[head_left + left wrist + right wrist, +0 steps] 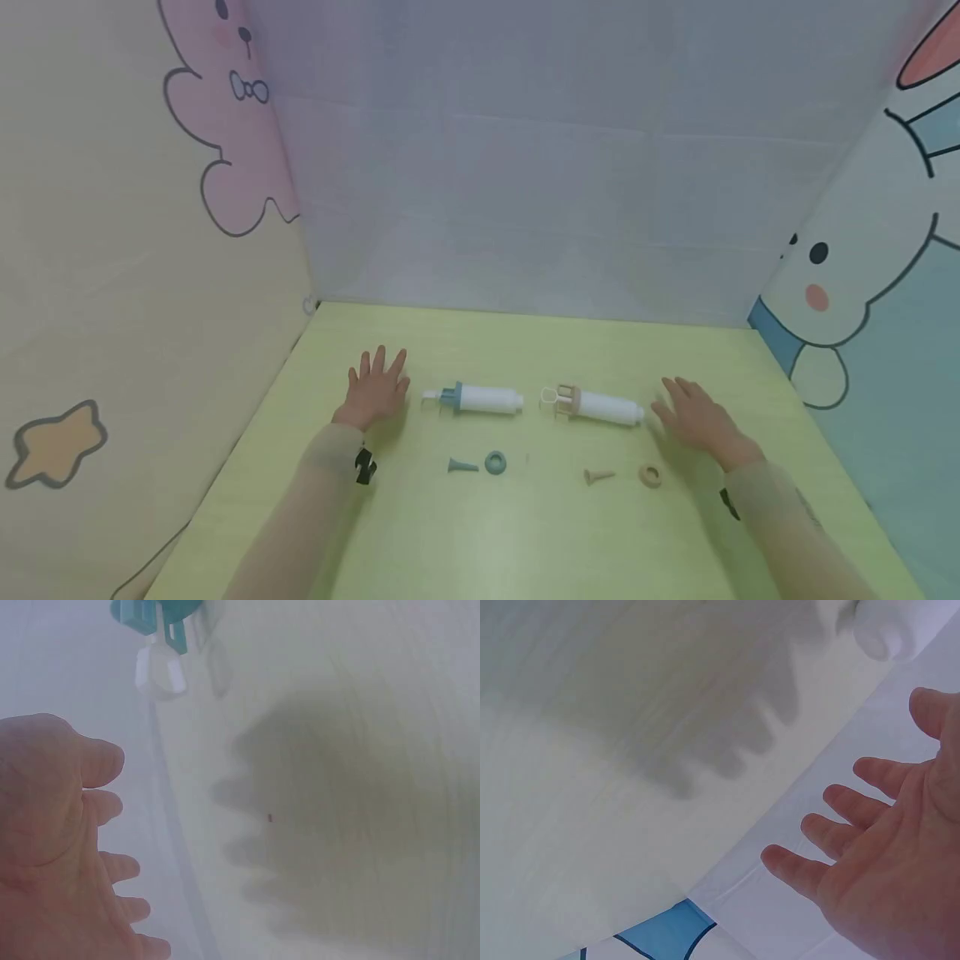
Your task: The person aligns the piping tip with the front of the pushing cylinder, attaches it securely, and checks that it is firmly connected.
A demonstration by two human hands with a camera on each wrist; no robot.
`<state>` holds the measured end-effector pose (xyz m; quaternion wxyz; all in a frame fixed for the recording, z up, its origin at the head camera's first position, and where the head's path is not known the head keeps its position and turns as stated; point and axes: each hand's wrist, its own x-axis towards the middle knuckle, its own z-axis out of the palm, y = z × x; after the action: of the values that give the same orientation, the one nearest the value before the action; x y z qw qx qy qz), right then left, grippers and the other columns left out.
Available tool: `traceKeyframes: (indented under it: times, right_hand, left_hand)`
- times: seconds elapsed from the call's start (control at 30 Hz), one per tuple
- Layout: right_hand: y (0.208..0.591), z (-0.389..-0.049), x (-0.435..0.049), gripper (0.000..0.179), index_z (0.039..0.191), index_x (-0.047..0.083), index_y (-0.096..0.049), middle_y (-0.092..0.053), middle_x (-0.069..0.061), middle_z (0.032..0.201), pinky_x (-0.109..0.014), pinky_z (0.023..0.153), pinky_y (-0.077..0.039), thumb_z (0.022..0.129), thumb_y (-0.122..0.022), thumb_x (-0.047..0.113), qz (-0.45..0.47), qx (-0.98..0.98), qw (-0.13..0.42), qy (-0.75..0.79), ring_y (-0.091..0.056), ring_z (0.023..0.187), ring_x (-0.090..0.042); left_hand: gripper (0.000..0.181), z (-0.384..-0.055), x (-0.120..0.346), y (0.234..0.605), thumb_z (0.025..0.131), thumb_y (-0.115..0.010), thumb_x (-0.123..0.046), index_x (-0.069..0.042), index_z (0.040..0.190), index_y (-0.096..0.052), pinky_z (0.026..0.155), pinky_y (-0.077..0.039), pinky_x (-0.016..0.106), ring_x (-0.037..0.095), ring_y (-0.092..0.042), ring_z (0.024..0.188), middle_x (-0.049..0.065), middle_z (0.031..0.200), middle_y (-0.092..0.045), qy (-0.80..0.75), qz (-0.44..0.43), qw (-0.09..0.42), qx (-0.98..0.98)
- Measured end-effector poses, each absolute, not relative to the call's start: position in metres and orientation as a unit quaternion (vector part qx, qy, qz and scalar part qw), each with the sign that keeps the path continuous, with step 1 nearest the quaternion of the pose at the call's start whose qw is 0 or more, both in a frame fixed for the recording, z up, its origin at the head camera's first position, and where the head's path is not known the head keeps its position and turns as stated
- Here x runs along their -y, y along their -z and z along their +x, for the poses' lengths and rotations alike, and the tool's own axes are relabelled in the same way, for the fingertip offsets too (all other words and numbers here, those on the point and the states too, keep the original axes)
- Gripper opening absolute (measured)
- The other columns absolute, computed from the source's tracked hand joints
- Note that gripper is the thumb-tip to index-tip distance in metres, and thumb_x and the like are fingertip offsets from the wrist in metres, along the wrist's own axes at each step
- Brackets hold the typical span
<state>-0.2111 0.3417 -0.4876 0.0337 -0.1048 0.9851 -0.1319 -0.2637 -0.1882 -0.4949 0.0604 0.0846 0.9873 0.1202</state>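
On the yellow-green desk (525,533), the left hand (377,390) lay flat, fingers spread and empty, beside the white tube with blue cap (480,398), while the right hand (697,417), equally open, neared the white tube with tan cap (600,407), which probably wanted an even mid-body grasp.

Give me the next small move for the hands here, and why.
Probably: close the left hand onto the blue-ended white tube just beside it. Both hands are open and hold nothing; the right hand sits equally near the tan-ended tube. The blue cone, blue ring, tan cone and tan ring lie loose below the tubes.
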Motion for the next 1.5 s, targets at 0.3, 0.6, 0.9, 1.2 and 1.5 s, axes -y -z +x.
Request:
traceKeyframes:
  times: [0.3,0.6,0.9,1.2,1.5]
  right_hand:
    - [0.455,-0.241,-0.329,0.071,0.141,-0.014,-0.027,-0.023,-0.040,0.141,-0.068,0.094,-0.026,0.102,-0.035,0.045,-0.112,-0.984,0.066,0.123,-0.023,0.127,-0.055]
    - [0.404,-0.269,-0.306,0.076,0.145,-0.010,-0.025,-0.022,-0.036,0.145,-0.062,0.102,-0.019,0.101,-0.026,0.052,-0.122,-0.984,0.070,0.107,-0.018,0.132,-0.051]
    - [0.380,-0.287,-0.291,0.081,0.148,-0.006,-0.022,-0.015,-0.034,0.149,-0.064,0.103,-0.013,0.099,-0.024,0.058,-0.115,-0.986,0.074,0.095,-0.010,0.135,-0.050]
    - [0.374,-0.293,-0.280,0.090,0.151,0.002,-0.018,-0.008,-0.029,0.153,-0.068,0.101,-0.003,0.092,-0.017,0.070,-0.097,-0.990,0.069,0.080,0.000,0.136,-0.050]
    - [0.368,-0.293,-0.270,0.089,0.152,0.004,-0.015,-0.005,-0.027,0.154,-0.066,0.102,-0.001,0.093,-0.017,0.069,-0.099,-0.990,0.059,0.076,0.001,0.137,-0.048]
  left_hand:
    - [0.058,-0.281,0.168,0.454,0.103,-0.027,-0.038,-0.013,0.154,-0.015,0.102,-0.006,0.067,0.050,0.003,0.137,0.027,0.154,-0.004,-0.124,0.099,0.067,-0.985]
    - [0.061,-0.311,0.129,0.405,0.103,-0.024,-0.045,-0.014,0.154,-0.013,0.108,-0.010,0.056,0.046,-0.006,0.138,0.028,0.153,-0.007,-0.125,0.114,0.070,-0.983]
    - [0.061,-0.321,0.106,0.384,0.102,-0.021,-0.048,-0.017,0.154,-0.014,0.107,-0.010,0.058,0.045,-0.008,0.138,0.024,0.154,-0.009,-0.082,0.101,0.063,-0.990]
    - [0.061,-0.319,0.090,0.387,0.101,-0.020,-0.051,-0.020,0.155,-0.014,0.107,-0.011,0.058,0.043,-0.007,0.139,0.021,0.155,-0.008,-0.042,0.092,0.064,-0.993]
    - [0.060,-0.319,0.085,0.385,0.102,-0.020,-0.050,-0.022,0.155,-0.014,0.107,-0.006,0.058,0.042,-0.003,0.140,0.021,0.156,-0.005,-0.044,0.095,0.066,-0.992]
